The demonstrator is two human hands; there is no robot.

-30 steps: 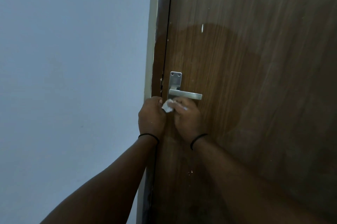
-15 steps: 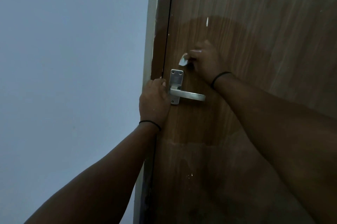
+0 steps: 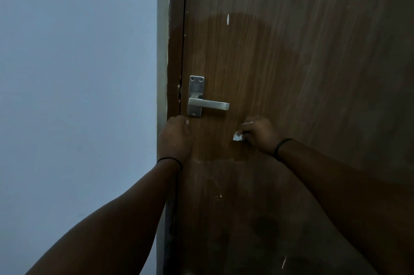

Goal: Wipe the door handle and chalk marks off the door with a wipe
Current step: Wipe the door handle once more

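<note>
A brown wooden door (image 3: 291,68) fills the right of the view, with a silver lever handle (image 3: 208,104) on a plate near its left edge. My right hand (image 3: 259,132) pinches a small crumpled white wipe (image 3: 238,137) against the door, below and right of the handle. My left hand (image 3: 177,138) rests curled on the door's edge just below the handle plate, holding nothing that I can see. A darker, damp-looking patch surrounds the handle. A short white mark (image 3: 228,19) sits above it, small white specks (image 3: 218,196) lie lower down, and a pale streak (image 3: 284,262) shows near the bottom.
A dark door frame (image 3: 174,28) runs up the left side of the door. A plain pale blue-grey wall (image 3: 78,73) takes up the left half of the view.
My right hand with the wipe has swept from above the handle down to below and right of it. My left hand has dropped from beside the handle plate to just under it.
</note>
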